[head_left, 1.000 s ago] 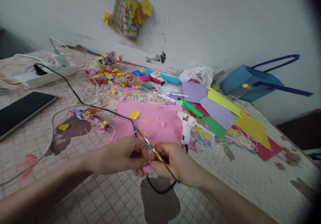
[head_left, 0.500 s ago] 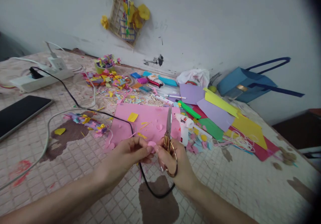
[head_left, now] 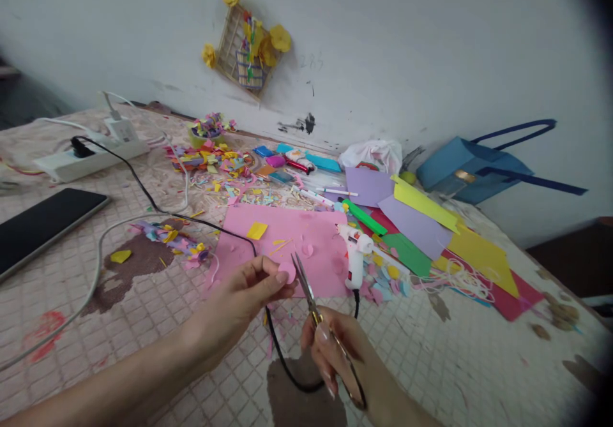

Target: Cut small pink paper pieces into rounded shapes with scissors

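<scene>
Between thumb and fingers, my left hand (head_left: 261, 281) pinches a small round pink paper piece (head_left: 288, 270). My right hand (head_left: 338, 350) has its fingers in the handles of gold-handled scissors (head_left: 309, 293). The slightly parted blades point up and left, close to the right edge of the pink piece. Beneath and beyond both hands lies a pink sheet (head_left: 282, 219) with a yellow paper square (head_left: 257, 230) and small scraps on it. A white glue gun (head_left: 355, 254) rests at the sheet's right edge.
A black cable (head_left: 191, 220) runs from the power strip (head_left: 90, 159) past my hands. A phone (head_left: 50, 223) lies at left. Paper scraps (head_left: 211, 159) and a bowl (head_left: 205, 138) are at the back; coloured sheets (head_left: 416, 223), white string (head_left: 454, 280) and a blue bag (head_left: 472, 168) are right.
My right hand has moved down and right, away from the pink piece, and the scissors now tilt left with blades parted. The glue gun shows more fully. The camera view has shifted slightly.
</scene>
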Demonstrator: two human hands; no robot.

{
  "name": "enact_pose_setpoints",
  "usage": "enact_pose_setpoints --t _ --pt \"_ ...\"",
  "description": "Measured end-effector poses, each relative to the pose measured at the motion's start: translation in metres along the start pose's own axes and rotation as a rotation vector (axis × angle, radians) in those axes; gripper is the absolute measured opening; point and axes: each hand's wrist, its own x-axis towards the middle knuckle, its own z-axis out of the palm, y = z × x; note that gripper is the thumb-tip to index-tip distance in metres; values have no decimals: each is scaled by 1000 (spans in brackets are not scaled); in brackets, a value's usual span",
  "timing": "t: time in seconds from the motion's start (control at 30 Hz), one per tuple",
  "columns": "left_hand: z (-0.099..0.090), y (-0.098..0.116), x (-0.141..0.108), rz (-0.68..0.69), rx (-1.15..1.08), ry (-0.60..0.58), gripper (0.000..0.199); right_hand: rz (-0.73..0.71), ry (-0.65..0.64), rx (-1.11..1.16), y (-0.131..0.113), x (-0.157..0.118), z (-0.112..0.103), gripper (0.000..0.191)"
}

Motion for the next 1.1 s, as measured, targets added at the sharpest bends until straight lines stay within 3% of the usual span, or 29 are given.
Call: enact_pose_setpoints --t 0.2,0.77,1.1 --pt "3 1 1 -8 -60 -8 16 -23 7 -22 11 4 0 57" --pt "4 -4 0 -4 -85 40 14 -86 49 -117 10 5 2 57" --pt "3 -6 0 17 -94 2 13 -72 52 -140 7 4 0 57"
